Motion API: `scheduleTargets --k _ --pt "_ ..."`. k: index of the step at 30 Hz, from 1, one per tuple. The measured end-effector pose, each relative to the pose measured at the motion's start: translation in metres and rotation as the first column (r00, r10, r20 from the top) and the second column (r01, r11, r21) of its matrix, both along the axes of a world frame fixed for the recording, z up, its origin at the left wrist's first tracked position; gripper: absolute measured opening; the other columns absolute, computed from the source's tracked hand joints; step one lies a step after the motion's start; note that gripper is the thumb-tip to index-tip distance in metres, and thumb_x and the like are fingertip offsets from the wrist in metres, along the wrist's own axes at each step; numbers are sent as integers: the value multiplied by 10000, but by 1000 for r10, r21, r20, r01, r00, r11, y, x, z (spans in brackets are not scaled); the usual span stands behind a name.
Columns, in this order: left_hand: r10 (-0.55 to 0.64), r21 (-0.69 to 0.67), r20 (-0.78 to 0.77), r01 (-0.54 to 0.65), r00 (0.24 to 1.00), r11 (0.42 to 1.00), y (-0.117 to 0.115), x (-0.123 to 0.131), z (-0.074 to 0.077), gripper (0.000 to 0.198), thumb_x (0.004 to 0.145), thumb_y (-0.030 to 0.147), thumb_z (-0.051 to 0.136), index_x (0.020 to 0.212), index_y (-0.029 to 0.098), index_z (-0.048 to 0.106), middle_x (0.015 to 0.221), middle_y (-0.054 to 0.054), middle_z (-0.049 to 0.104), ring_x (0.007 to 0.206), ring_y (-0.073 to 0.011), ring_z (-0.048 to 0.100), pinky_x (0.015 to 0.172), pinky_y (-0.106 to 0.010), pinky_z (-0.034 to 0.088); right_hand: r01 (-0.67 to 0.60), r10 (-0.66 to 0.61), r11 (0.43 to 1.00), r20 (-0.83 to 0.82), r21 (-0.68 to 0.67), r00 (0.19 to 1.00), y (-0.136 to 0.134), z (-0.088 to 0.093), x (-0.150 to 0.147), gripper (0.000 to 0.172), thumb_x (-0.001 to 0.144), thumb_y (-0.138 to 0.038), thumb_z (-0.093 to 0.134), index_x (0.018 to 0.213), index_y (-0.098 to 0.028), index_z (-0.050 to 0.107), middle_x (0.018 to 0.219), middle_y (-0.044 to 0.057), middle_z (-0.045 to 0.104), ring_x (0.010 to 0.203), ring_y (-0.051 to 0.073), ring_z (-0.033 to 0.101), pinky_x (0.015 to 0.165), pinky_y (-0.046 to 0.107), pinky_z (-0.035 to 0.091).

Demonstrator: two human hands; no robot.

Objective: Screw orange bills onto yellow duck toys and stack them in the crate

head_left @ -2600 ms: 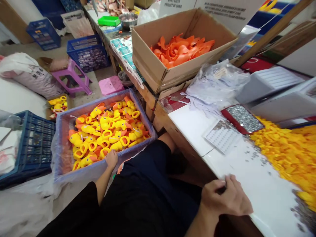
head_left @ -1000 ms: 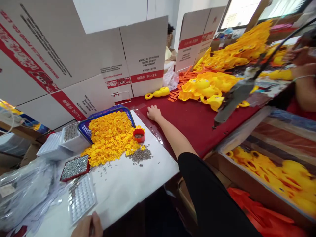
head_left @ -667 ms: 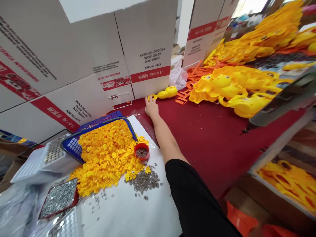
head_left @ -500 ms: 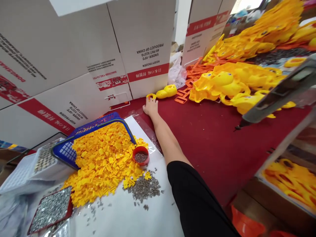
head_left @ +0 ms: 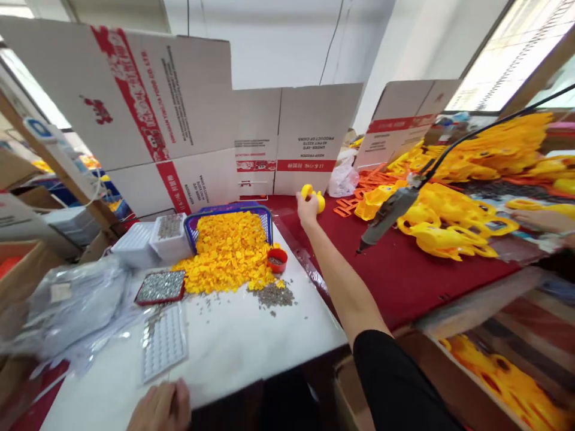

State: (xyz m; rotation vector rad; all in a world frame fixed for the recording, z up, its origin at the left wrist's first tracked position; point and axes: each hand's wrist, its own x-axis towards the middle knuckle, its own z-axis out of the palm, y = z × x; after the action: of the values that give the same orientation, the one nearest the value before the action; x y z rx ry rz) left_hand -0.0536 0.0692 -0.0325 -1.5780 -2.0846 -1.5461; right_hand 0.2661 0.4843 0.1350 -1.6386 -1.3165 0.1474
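At the far edge of the red-covered table, my right hand [head_left: 308,206] is closed around a yellow plastic duck-like part [head_left: 320,202] with a ring-shaped handle. My fingers partly cover it. My left hand [head_left: 160,406] rests low in the view by the front edge of the white tabletop. Its fingers are curled, and whatever may be inside them is hidden. Just beyond it lies a white dimpled plastic tray [head_left: 165,341]. A grey power screwdriver [head_left: 390,216] hangs on a cable to the right of my right forearm, tip down.
Small yellow pieces [head_left: 229,251] spill from a blue basket [head_left: 192,230]. Beside them are a red cup [head_left: 277,261], loose screws [head_left: 274,294] and a red tray of metal parts [head_left: 160,286]. Yellow duck-shaped shells [head_left: 453,221] pile up at right, where a co-worker's hand [head_left: 543,220] reaches in. Cardboard panels [head_left: 305,129] stand behind.
My right hand has taken hold of the yellow part and tipped it up. The view has pulled back and risen, bringing my left hand and the co-worker's hand into sight.
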Motion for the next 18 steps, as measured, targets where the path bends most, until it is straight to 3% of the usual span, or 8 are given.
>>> scheduleTargets --k 2,4,6,8,10,12,14,18 --pt "-26 105 -129 40 991 994 3 0 1 333 826 398 771 566 235 639 510 -20 548 511 -159 467 557 -291 340 -58 63 996 -70 74 996 -33 20 -13 433 1087 -436 400 1273 -99 599 1160 128 675 988 188 659 881 359 567" --pt "-127 77 71 122 989 990 0 1 8 307 901 425 700 673 221 696 600 -27 628 564 -160 542 589 -280 406 -162 183 967 -95 197 978 -85 28 -28 385 1060 -471 464 1237 -157 601 1117 73 665 927 155 638 843 315 554" --pt "-231 92 433 212 871 973 -11 5 22 260 931 458 680 879 212 748 786 -47 720 659 -174 623 626 -281 490 -410 458 788 7 460 889 -155 25 -46 309 965 -448 668 1151 -206 621 1017 38 648 841 160 599 780 329 536" --pt "-347 207 706 288 618 935 -28 10 41 353 915 523 693 1126 243 734 1062 -82 762 814 -217 704 697 -327 575 -651 590 550 309 523 746 -234 12 -64 266 915 -370 746 1107 -236 621 952 27 634 851 181 577 777 351 518" --pt "-409 319 824 275 393 907 -46 15 60 588 857 676 689 1313 306 669 1320 -106 712 1009 -283 732 799 -407 623 -895 692 281 573 346 439 -307 -11 -83 156 949 -279 691 1073 -215 621 891 23 650 810 175 563 739 337 496" --pt "-315 289 907 133 280 948 -62 18 72 755 802 819 639 1381 334 638 1399 -99 685 1129 -313 714 867 -424 629 -995 765 -27 642 95 40 -366 -41 -101 135 979 -300 656 1015 -171 646 887 34 668 736 149 540 658 311 471" --pt "-111 121 976 -44 186 992 -76 20 74 801 807 868 581 1377 310 658 1321 -88 733 1156 -310 709 883 -389 627 -989 719 -149 686 -8 -114 -408 -73 -117 175 970 -308 678 857 -176 663 763 8 603 635 133 472 578 305 418" --pt "45 -45 999 -77 -2 996 -98 16 57 708 935 774 502 1463 311 594 1198 -59 790 1194 -293 717 965 -365 605 -965 653 -258 742 34 -149 -446 -118 -136 209 923 -277 728 730 -198 715 701 2 578 593 112 490 504 283 381"
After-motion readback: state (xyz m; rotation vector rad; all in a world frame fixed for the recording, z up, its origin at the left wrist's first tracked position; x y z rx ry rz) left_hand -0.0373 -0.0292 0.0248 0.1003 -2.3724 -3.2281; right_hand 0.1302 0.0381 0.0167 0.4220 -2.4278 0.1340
